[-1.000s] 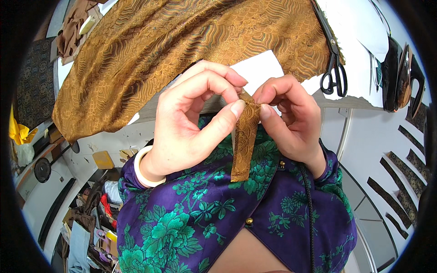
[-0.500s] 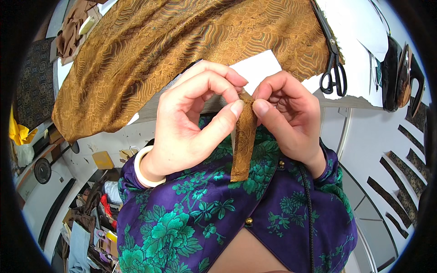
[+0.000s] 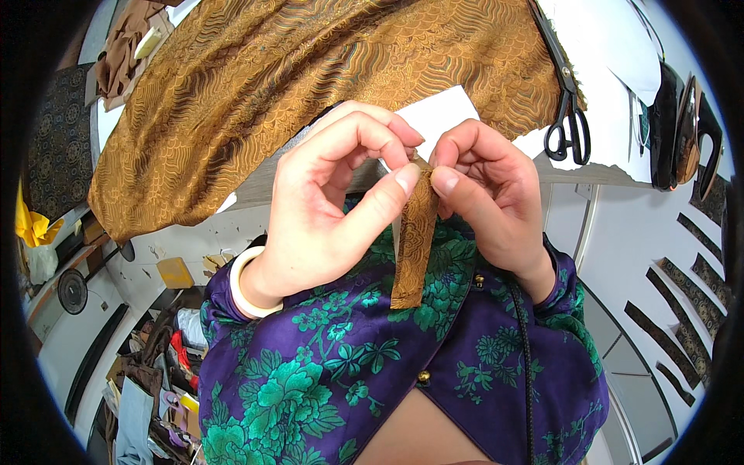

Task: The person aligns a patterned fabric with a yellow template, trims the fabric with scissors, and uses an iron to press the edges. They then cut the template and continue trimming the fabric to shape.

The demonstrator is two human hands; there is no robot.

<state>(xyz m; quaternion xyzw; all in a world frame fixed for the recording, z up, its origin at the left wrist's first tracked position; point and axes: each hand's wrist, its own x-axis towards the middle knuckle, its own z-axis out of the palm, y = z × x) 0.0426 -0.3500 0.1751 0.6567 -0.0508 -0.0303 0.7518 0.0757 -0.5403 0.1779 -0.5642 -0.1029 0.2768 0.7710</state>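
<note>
A narrow strip of golden-brown patterned fabric point(image 3: 413, 248) hangs down between my hands, its lower end in front of my purple garment. My left hand point(image 3: 333, 198) pinches the strip's top edge between thumb and fingers; a pale bangle circles that wrist. Close beside it, my right hand point(image 3: 492, 194) grips the same top edge with thumb and forefinger. The two thumb tips are a short gap apart. Behind the fingers, part of the strip's upper end is hidden. A large piece of matching brown brocade point(image 3: 310, 70) lies across the table beyond.
Black-handled scissors point(image 3: 570, 124) rest on the brocade's right edge. A white paper piece point(image 3: 442, 116) lies behind my hands. An iron point(image 3: 688, 132) stands at the far right. Dark fabric strips point(image 3: 659, 333) hang on the right. Assorted cloth and bags point(image 3: 147, 387) are piled at lower left.
Both hands keep their pinch on the fabric strip. The left hand has shifted very slightly right, and the strip's lower end has swung a little left.
</note>
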